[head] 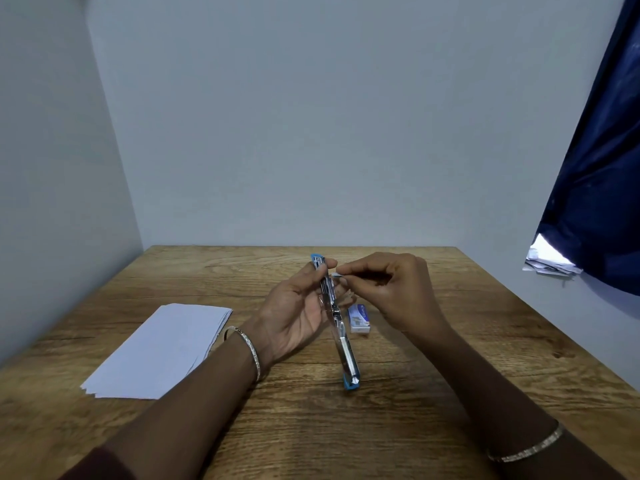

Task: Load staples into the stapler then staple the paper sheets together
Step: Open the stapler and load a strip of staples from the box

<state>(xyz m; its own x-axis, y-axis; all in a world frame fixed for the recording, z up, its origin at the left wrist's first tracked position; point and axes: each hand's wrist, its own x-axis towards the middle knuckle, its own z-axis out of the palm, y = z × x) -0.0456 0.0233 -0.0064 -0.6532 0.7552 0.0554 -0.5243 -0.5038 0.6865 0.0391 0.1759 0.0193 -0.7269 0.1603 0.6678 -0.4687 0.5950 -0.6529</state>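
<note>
A blue and silver stapler point(341, 344) is swung fully open into one long line, its near end resting on the wooden table point(433, 393). My left hand point(294, 313) grips its far half, thumb near the blue tip. My right hand point(391, 289) pinches a small strip of staples point(337, 274) right beside the open metal channel. A small white and blue staple box point(359, 318) lies on the table just right of the stapler. A stack of white paper sheets point(162, 351) lies flat at the left.
The table stands in a corner, with grey walls at the back and left. A dark blue curtain point(602, 168) hangs at the right, with some papers point(550, 265) beneath its edge. Both wrists wear thin bracelets.
</note>
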